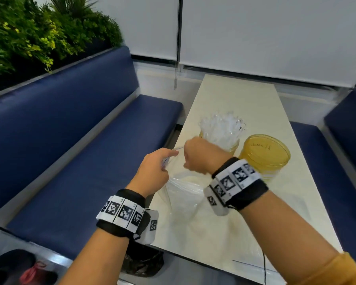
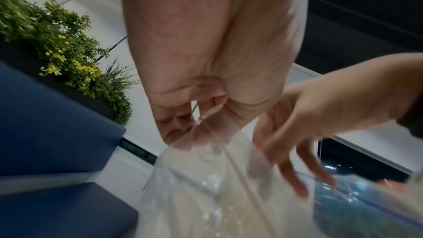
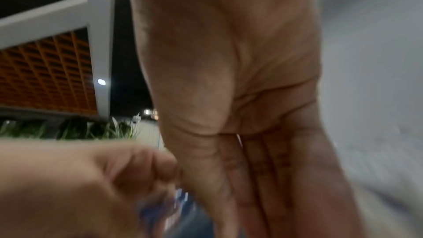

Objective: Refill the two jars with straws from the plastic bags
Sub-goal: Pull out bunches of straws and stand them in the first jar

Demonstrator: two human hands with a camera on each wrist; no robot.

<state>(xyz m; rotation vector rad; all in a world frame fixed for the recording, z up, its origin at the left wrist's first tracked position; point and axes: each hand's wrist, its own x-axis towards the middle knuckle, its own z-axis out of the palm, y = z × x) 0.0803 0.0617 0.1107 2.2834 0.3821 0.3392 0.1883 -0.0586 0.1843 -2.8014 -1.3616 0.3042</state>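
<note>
Clear, thin plastic is what both hands are working on: a plastic bag held up above the near end of the cream table, its mouth uppermost and its body hanging down toward the tabletop. The left hand pinches the bag's top edge between thumb and curled fingers. The right hand meets the same rim from the other side; the left wrist view shows its fingers fairly straight and spread against the film, so it looks more like a hand slipping into the mouth than one gripping. I cannot tell whether any straws remain inside, since the film is transparent and blurred.

Beyond the hands stand the two amber jars. The far jar already bristles with clear wrapped straws; the nearer jar, to its right, shows none above its rim.

The bag will likely handle as almost weightless, limp and slippery, collapsing wherever it is not held. The rim is probably the best place to hold, one side per hand, to keep the mouth open. Straws would be light and stiff but loose and prone to scatter, so a bundle is better gathered around its middle.
</note>
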